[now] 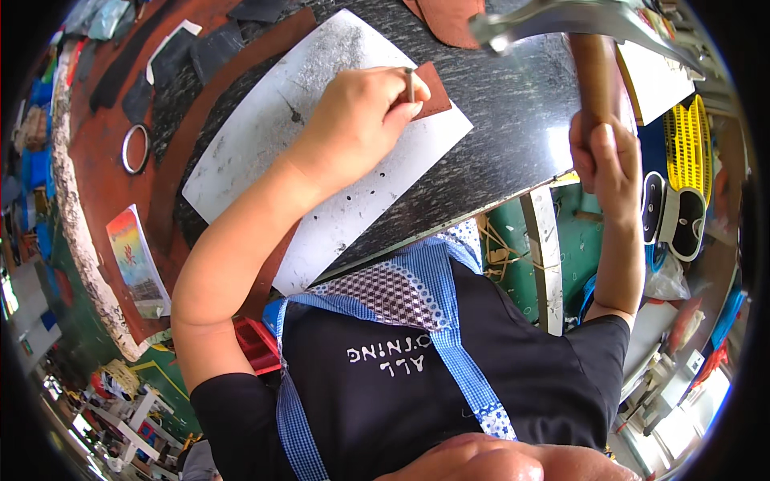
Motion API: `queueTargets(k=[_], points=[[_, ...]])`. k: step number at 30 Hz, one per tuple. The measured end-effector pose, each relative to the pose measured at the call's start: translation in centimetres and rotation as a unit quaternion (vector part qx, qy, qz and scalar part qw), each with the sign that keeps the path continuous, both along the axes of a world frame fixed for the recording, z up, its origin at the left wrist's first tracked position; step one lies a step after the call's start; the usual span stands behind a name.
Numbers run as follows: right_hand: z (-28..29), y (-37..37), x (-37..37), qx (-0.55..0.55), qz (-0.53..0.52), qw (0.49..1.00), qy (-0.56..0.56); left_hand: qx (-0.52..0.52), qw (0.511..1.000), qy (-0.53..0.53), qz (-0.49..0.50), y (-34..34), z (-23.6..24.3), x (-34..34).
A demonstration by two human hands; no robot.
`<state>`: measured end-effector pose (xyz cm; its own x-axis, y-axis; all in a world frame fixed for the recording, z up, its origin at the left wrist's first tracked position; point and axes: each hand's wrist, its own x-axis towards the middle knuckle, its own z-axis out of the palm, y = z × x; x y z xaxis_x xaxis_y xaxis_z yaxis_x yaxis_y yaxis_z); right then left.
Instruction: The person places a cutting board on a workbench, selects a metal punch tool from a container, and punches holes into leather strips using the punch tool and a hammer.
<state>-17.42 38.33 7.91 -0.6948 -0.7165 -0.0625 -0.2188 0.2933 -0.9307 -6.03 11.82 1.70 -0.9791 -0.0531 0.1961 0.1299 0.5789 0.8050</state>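
My left hand [349, 120] rests over a white board [249, 172], its fingers pinched round a short metal punch [410, 86]. The punch's lower end is by a small brown leather piece [434, 90] at the board's far right corner; whether its tip touches the leather is hidden by my fingers. Raised at the right, my right hand [607, 156] is wrapped round the wooden handle of a hammer [592, 76]. The hammer's curved metal head is slightly blurred and hangs above the far right of the table, apart from the punch.
Under the board lies a dark speckled slab [509, 120]. Brown leather [451, 20] sits at the far edge. To the left are black scraps [216, 50], a tape roll [135, 149] and a colourful booklet [136, 256]. A yellow basket [687, 144] stands at the right.
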Motion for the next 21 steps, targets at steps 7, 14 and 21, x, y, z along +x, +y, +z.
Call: queueTargets(k=[7,14,21], points=[[-0.1,-0.7,0.4,0.137,0.077,0.983,0.097,-0.051,0.997,0.057,0.011,0.3,-0.7,0.4],[0.3,-0.9,0.3,0.099,0.016,0.991,0.083,0.084,0.995,-0.06,0.005,-1.0,-0.4,0.4],[-0.2,-1.0,0.9,0.117,0.054,0.979,0.156,-0.094,0.992,0.081,0.002,0.3,-0.4,1.4]])
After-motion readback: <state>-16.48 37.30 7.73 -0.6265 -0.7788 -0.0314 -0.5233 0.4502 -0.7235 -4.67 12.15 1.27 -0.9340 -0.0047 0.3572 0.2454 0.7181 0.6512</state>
